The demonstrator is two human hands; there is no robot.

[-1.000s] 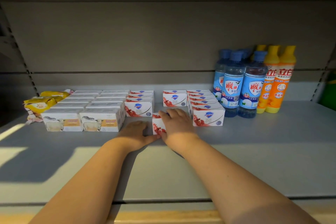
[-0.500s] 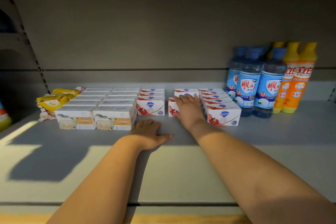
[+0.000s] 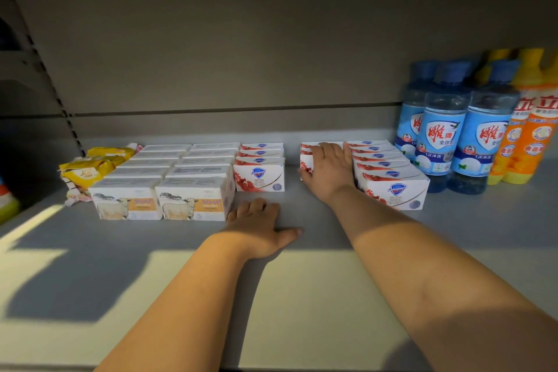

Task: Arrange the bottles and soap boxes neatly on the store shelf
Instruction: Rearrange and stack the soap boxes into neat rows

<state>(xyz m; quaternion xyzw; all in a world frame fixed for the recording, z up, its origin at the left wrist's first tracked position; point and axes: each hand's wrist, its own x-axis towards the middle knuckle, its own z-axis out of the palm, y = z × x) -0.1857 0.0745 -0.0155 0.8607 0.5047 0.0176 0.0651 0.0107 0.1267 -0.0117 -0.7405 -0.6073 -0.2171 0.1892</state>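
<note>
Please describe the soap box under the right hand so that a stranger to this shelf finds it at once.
Start at the blue bottles on the right of the grey shelf; a long row of white-and-red soap boxes runs beside them. The wanted box fronts the shorter row just left of it. Unlike the boxes beside it, its top is hidden under the right hand.

Red-and-white soap boxes (image 3: 259, 180) stand in rows; blue bottles (image 3: 440, 142) upright at right, orange bottles (image 3: 531, 142) beside them, possibly two deep.
</note>
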